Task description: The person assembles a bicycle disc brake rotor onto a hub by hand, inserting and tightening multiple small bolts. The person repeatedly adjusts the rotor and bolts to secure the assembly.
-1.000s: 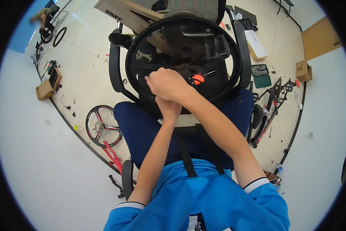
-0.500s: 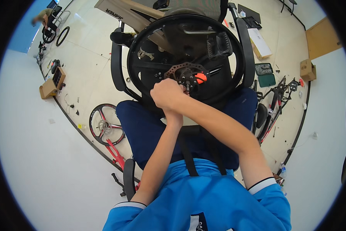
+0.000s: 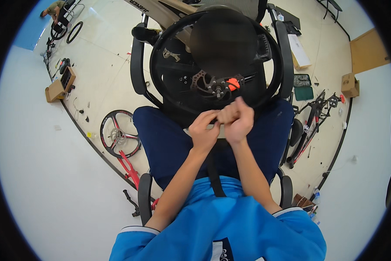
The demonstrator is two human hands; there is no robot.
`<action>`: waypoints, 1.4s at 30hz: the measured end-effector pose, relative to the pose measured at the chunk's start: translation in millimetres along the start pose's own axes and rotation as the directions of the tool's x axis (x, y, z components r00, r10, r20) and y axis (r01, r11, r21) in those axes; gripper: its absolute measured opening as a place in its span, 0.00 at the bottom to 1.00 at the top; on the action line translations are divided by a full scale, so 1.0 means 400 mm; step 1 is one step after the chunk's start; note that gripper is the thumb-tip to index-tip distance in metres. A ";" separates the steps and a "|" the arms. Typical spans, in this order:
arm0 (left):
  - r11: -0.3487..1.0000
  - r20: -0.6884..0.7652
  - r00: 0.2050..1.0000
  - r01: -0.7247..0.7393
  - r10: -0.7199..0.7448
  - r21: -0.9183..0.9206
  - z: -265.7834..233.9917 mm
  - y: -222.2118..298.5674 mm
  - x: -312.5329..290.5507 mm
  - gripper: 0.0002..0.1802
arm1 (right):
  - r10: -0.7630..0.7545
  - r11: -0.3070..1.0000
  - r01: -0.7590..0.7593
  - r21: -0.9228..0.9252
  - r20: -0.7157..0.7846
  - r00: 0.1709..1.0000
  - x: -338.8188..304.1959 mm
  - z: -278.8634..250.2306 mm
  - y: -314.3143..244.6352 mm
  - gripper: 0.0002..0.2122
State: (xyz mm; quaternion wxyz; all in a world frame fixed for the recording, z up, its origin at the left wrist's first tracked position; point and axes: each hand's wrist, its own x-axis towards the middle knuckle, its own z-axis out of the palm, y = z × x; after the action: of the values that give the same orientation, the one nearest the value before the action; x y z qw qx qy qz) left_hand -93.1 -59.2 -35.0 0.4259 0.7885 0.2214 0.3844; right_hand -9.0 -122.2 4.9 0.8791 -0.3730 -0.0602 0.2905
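My left hand [image 3: 204, 132] and my right hand [image 3: 236, 121] meet in front of my lap, fingertips together. Both are closed, the left in a pinch and the right curled; anything between them is too small to make out. Just beyond them, a black wheel [image 3: 154, 69] lies across a black office chair [image 3: 138, 65]. At its middle sit a brown disc brake rotor [image 3: 199, 82] and a metal axle [image 3: 218, 91]. An orange piece [image 3: 233, 84] lies right of the axle. Small hardware [image 3: 184, 79] and a grey metal part [image 3: 171, 55] lie left of it.
A beige bike frame [image 3: 166, 14] reaches in behind the wheel. On the floor, a red-spoked wheel [image 3: 112, 138] is at left; a dark bike frame [image 3: 310, 119], a green tool case [image 3: 303, 93] and a carton [image 3: 349, 85] are at right. Another person [image 3: 55, 11] is far left.
My hands have come away from the axle, back toward my lap. My right arm no longer crosses over the left; the hands now meet at the fingertips. The view has shifted slightly.
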 end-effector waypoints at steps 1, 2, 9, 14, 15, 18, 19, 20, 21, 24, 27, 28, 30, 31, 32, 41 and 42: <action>1.000 -0.011 1.000 -0.023 0.023 -0.019 0.021 -0.003 0.001 0.10 | -0.014 0.980 0.003 0.198 0.054 0.998 0.018 -0.033 -0.008 0.25; 0.998 -0.024 0.999 -0.046 0.045 -0.038 0.037 -0.006 0.001 0.10 | 0.002 0.961 -0.003 0.275 0.004 1.000 0.026 -0.061 -0.011 0.24; 0.959 -0.117 0.952 -0.278 0.282 0.054 0.096 0.002 0.076 0.12 | -0.046 0.912 -0.019 0.409 0.148 0.988 0.110 -0.100 -0.083 0.24; 0.899 -0.119 0.898 -0.399 0.423 0.180 0.097 -0.024 0.109 0.12 | -0.073 0.915 -0.039 0.401 0.259 0.963 0.145 -0.104 -0.085 0.23; 0.899 -0.100 0.907 -0.381 0.409 0.216 0.096 -0.028 0.109 0.12 | -0.066 0.927 -0.042 0.374 0.270 0.961 0.147 -0.101 -0.089 0.23; 0.880 -0.094 0.904 -0.377 0.418 0.290 0.105 -0.044 0.115 0.12 | -0.064 0.954 -0.031 0.298 0.303 0.951 0.167 -0.098 -0.092 0.23; 0.885 -0.089 0.912 -0.361 0.402 0.295 0.108 -0.045 0.114 0.12 | -0.062 0.956 -0.038 0.293 0.323 0.944 0.174 -0.098 -0.090 0.23; 0.889 -0.084 0.919 -0.345 0.385 0.300 0.111 -0.046 0.113 0.12 | -0.049 0.953 -0.052 0.298 0.321 0.946 0.180 -0.101 -0.089 0.23; 0.887 -0.082 0.919 -0.345 0.386 0.306 0.112 -0.048 0.112 0.12 | -0.036 0.951 -0.067 0.303 0.320 0.947 0.185 -0.103 -0.087 0.23; 0.880 -0.069 0.919 -0.347 0.388 0.324 0.115 -0.050 0.110 0.12 | -0.016 0.945 -0.084 0.316 0.301 0.953 0.194 -0.111 -0.086 0.23; 0.877 -0.055 0.922 -0.345 0.383 0.335 0.116 -0.048 0.111 0.12 | -0.024 0.938 -0.077 0.339 0.285 0.958 0.198 -0.118 -0.082 0.23; 0.878 -0.058 0.923 -0.341 0.381 0.337 0.119 -0.048 0.110 0.12 | -0.025 0.937 -0.073 0.343 0.274 0.961 0.198 -0.117 -0.081 0.23; 0.881 -0.067 0.925 -0.333 0.375 0.336 0.123 -0.049 0.109 0.12 | -0.029 0.931 -0.063 0.360 0.244 0.969 0.198 -0.116 -0.081 0.23; 0.884 -0.072 0.926 -0.329 0.372 0.332 0.125 -0.050 0.108 0.12 | -0.032 0.926 -0.056 0.373 0.225 0.974 0.195 -0.115 -0.078 0.23; 0.887 -0.077 0.926 -0.325 0.368 0.329 0.128 -0.050 0.108 0.12 | -0.035 0.921 -0.048 0.386 0.206 0.978 0.196 -0.116 -0.076 0.23; 0.894 -0.061 0.941 -0.295 0.334 0.337 0.126 -0.047 0.105 0.12 | -0.060 0.910 0.055 0.410 -0.001 0.998 0.186 -0.119 -0.052 0.23; 0.892 -0.061 0.941 -0.294 0.334 0.343 0.126 -0.048 0.104 0.11 | -0.061 0.905 0.076 0.418 -0.049 0.997 0.183 -0.116 -0.049 0.23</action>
State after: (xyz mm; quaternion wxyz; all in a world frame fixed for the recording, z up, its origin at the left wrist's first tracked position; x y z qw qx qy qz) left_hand -28.3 -45.9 -51.1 0.2068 0.8497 0.1767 0.4517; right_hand 75.4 -121.0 -22.9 0.9493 -0.1784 0.0058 0.2589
